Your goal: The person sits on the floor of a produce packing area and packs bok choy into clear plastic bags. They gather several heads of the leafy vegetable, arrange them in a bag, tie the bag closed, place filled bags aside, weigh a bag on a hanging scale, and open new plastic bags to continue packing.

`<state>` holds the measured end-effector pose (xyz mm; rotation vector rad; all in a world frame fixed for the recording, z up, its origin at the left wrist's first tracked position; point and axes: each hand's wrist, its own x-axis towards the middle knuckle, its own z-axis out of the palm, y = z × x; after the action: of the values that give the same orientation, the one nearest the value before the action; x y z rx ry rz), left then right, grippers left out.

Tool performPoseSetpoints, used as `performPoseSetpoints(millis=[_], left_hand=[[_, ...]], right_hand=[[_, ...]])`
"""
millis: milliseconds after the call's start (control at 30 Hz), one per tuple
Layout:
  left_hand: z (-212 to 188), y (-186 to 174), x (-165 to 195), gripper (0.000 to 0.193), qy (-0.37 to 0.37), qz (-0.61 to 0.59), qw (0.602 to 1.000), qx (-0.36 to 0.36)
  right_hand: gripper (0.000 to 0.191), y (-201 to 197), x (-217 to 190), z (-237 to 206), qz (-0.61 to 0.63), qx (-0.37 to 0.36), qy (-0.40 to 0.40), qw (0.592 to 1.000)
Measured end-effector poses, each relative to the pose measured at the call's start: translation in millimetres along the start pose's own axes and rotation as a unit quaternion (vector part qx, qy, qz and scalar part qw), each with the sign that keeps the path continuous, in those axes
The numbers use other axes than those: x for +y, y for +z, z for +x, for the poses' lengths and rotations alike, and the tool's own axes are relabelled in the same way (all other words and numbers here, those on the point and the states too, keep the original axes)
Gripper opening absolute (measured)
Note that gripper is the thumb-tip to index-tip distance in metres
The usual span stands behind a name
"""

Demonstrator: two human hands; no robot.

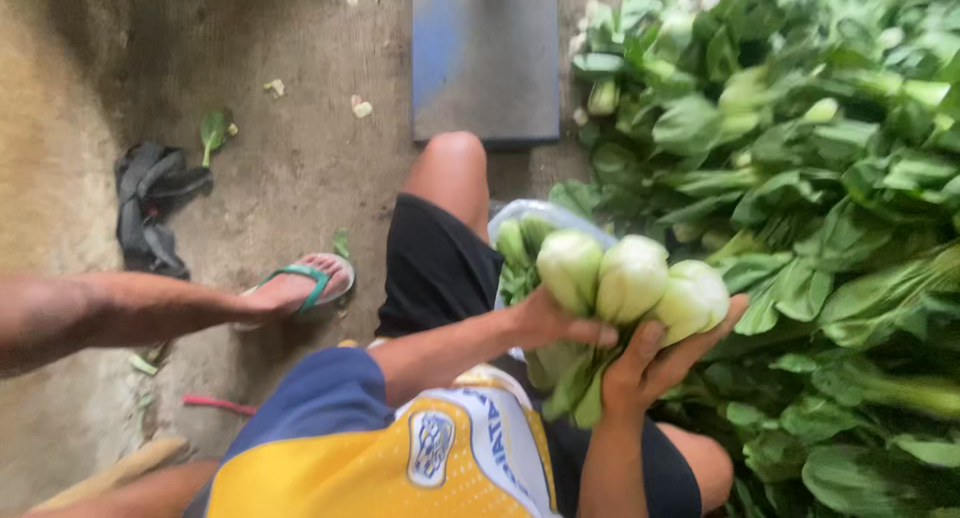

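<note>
Several bok choy heads (625, 278) sit bunched, pale bases up, above the person's lap, beside the big heap of greens (820, 178). The left hand (555, 326) clamps the stems, and the right hand (655, 363) cups them from below, fingers curled around. Bundling seems in hand; any shift calls for firm pressure, or the heads will slip apart.

Bunch of bok choy (628, 283), pale-green bulb ends up, leaves hanging down, w/ more in clear bag (520, 218).
</note>
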<state>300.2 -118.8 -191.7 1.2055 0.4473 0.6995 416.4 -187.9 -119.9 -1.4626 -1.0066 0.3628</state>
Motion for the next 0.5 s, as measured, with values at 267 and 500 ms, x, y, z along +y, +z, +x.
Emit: performPoseSetpoints(millis=[267, 500], left_hand=[[-75.1, 2.2, 5.6, 0.058, -0.272, -0.39, 0.88, -0.008], [-99.9, -36.2, -16.0, 0.06, -0.164, -0.347, 0.922, -0.038]], right_hand=[[0.082, -103.2, -5.3, -32.8, -0.123, -0.256, -0.096, 0.954], [0.069, -349.0, 140.9, 101.8, -0.499, 0.194, 0.122, 0.836]])
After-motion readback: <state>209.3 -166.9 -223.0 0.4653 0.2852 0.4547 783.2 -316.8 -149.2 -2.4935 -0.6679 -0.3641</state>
